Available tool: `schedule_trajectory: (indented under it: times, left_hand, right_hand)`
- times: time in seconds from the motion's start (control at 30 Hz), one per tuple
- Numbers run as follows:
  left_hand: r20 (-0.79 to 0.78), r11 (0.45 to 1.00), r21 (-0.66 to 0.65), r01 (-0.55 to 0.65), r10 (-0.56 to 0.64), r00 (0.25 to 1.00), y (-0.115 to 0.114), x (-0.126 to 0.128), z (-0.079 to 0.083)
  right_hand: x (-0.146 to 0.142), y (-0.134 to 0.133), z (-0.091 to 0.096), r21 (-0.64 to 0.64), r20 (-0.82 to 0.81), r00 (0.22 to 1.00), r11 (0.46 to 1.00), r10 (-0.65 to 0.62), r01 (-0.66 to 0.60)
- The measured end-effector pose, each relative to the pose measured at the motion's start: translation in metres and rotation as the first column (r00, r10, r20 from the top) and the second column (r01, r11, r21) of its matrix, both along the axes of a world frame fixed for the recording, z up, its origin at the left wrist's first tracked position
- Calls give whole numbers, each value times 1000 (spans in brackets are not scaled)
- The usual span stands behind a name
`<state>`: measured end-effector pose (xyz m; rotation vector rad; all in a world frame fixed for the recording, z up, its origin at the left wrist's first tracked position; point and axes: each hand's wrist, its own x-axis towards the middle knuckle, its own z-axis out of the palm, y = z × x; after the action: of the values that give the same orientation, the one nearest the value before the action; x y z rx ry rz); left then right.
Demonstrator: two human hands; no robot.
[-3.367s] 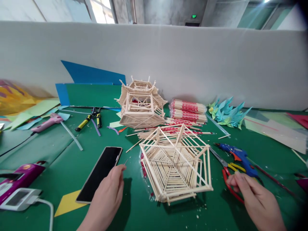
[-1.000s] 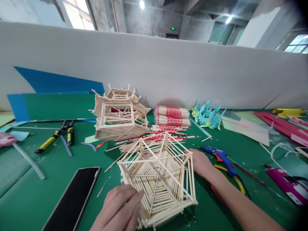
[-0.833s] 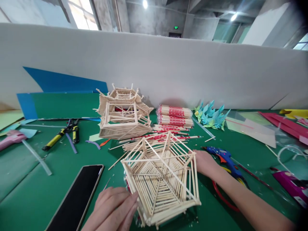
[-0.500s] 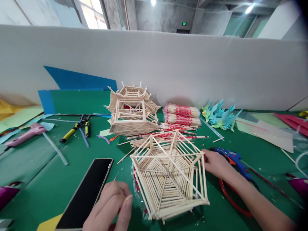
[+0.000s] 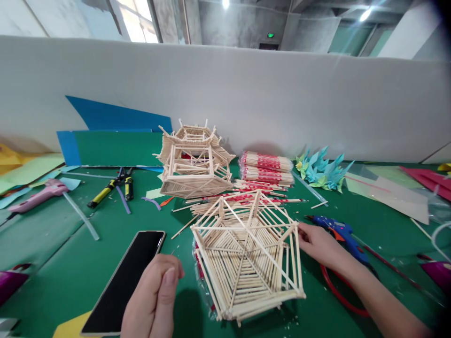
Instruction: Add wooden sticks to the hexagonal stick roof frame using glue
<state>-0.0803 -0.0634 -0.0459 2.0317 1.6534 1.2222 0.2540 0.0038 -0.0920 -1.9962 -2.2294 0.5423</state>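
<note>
A many-sided frame of thin wooden sticks (image 5: 246, 253) lies in front of me, with a web-like base and sticks crossing its top. At its right corner my right hand (image 5: 317, 241) has its fingers closed on the stick ends. My left hand (image 5: 153, 295) is held closed to the left of the frame, apart from it, thumb against the curled fingers. A faint thin tip shows above those fingers, but I cannot make out what it belongs to. Behind the frame stands a pagoda-like stick model (image 5: 193, 162). Loose sticks (image 5: 211, 206) lie between the two.
A phone (image 5: 123, 284) lies beside my left hand. Farther left are pliers (image 5: 112, 188) and a pink glue gun (image 5: 38, 197). A blue glue gun (image 5: 338, 230) rests beyond my right hand. Wrapped stick bundles (image 5: 266, 168) and blue folded paper (image 5: 322, 169) stand at the back.
My left hand has risen slightly, moved a little left and turned, its fingers curling in more tightly. The right hand's fingers have shifted slightly at the frame's corner; the frame stays in place.
</note>
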Motion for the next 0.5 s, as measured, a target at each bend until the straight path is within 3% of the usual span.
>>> schedule_trajectory:
  times: [0.23, 0.4, 0.5]
  left_hand:
    - [-58, 1000, 2, 2, -2, 998, 8, -7, -7]
    - [-161, 997, 10, 79, -77, 984, 4, -8, -8]
    - [-66, 997, 12, 73, -72, 995, -2, 1, -2]
  right_hand:
    - [-2, 7, 12, -4, 56, 993, 994, 106, -105]
    - [-13, 44, 8, 123, 179, 980, 986, 91, -114]
    - [-24, 68, 1, 135, 243, 956, 971, 162, -199]
